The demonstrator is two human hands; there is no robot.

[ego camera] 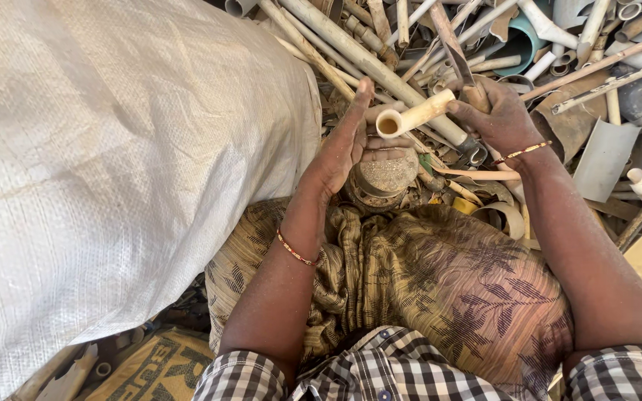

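A big white woven sack (113,171) filled the left of your view, and a heap of scrap plastic pipes (529,44) spread across the top and right. Your lap, draped in olive leaf-patterned cloth (440,289), sat between them, with a dusty round stone block (383,178) propped at its front edge. Your left hand (347,145) stood open and flat, fingers straight up, its thumb and palm bracing the near end of a short cream pipe piece (414,115), whose open mouth faced you just above the block. Your right hand (495,115) was clenched round the handle of a knife-like blade (458,63), and seemed to pinch the pipe's far end as well, though I could not tell how firmly. A beaded bracelet (295,249) circled your left wrist and a bangle (521,152) your right.

To work it well, you probably needed the pipe resting on the block rather than floating above it, and the left fingers kept clear of the blade's path.
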